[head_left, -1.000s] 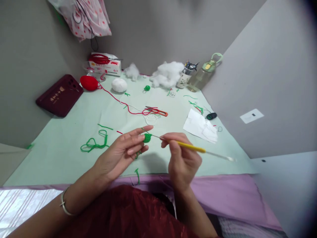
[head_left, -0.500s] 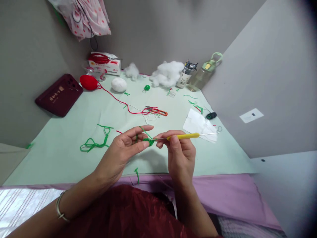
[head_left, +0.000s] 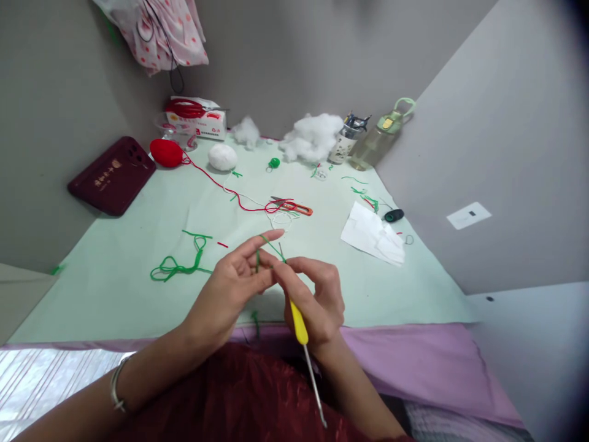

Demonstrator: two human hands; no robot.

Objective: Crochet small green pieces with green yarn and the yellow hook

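Note:
My left hand (head_left: 234, 279) has green yarn (head_left: 271, 244) running over its raised forefinger and round another finger. Its thumb and fingers pinch at the small green crochet piece, which my fingertips now mostly hide. My right hand (head_left: 315, 298) grips the yellow-handled crochet hook (head_left: 299, 322) near that piece, its fingertips meeting those of my left hand. The hook's upper tip shows just above the fingers beside the yarn, and its long metal end points down toward my lap. A loose green strand (head_left: 177, 269) lies left of my left hand.
Orange scissors (head_left: 299, 209) lie beyond my hands, crossed by red yarn. Farther back are a red ball (head_left: 166, 153), a white ball (head_left: 223, 158), white stuffing (head_left: 313, 136) and a bottle (head_left: 380, 138). White paper (head_left: 370, 233) lies right; a dark phone-like case (head_left: 113, 178) leans left.
My right hand has moved left and turned, swinging the hook from nearly level to steep, with its lower end toward me. The green piece has become hidden behind my fingers.

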